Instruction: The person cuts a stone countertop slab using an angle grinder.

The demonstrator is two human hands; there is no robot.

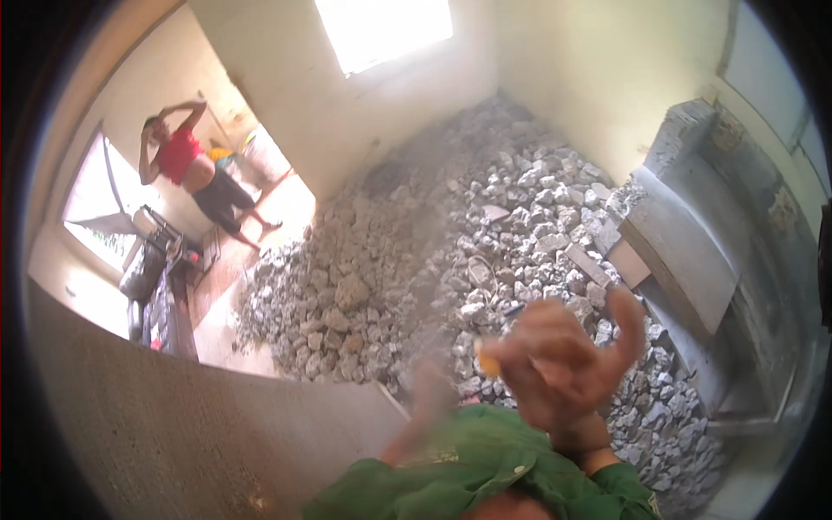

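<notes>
My right hand (563,360) is raised in front of my green shirt, blurred by motion. A small orange-yellow piece (489,359) shows at the fingertips on its left side, and these fingers look closed on it. I cannot make out what kind of thing it is. One finger on the hand's right side stands up, away from the others. Lower and to the left, my left hand (433,392) is smeared by motion beside the edge of a brown wall or panel. Its fingers do not show clearly. Beyond both hands spreads a heap of grey broken rubble (511,217).
Large concrete slabs (685,251) lean along the right wall. The brown panel (234,425) fills the lower left. Past an opening at left, a person in a red top (182,156) stands with raised arms near filled sacks (264,156). A bright window (386,30) is above.
</notes>
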